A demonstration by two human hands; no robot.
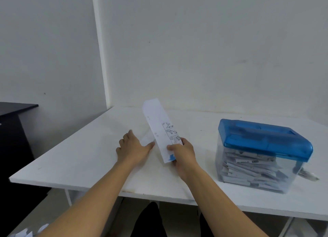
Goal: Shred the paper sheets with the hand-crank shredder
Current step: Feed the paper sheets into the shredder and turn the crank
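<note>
Right grip (182, 152) is clamped on a folded paper sheet (158, 125): thumb lies across the near face low down, fingers curl round the far edge. The sheet is off the counter (71, 157) and tilted, its free end pointing up and away from the right grip, leaning left. Line drawings run down the side by the fingers, and there's a blue patch at the bottom corner just under the thumb. Left grip (133, 148) is spread apart, palm down, flat on the counter just left of the right grip, holding nothing. Its thumb tip reaches the sheet's left edge; touching or a hair off, can't tell. To the right of the right grip, near but not touching, the hand-crank shredder (262, 155) stands upright on the counter. It has a blue translucent lid (266, 139) on top and a clear bin (230, 165) under it, packed with paper strips (252, 173) almost up to the lid. Low on the shredder's far-right side the crank (309, 176) sticks out, blurred, away from both grips and untouched. Off to the left of the left grip, past the counter edge, sits a black cabinet (16, 130). Below the left forearm there are paper scraps (26, 233) on the floor.
</note>
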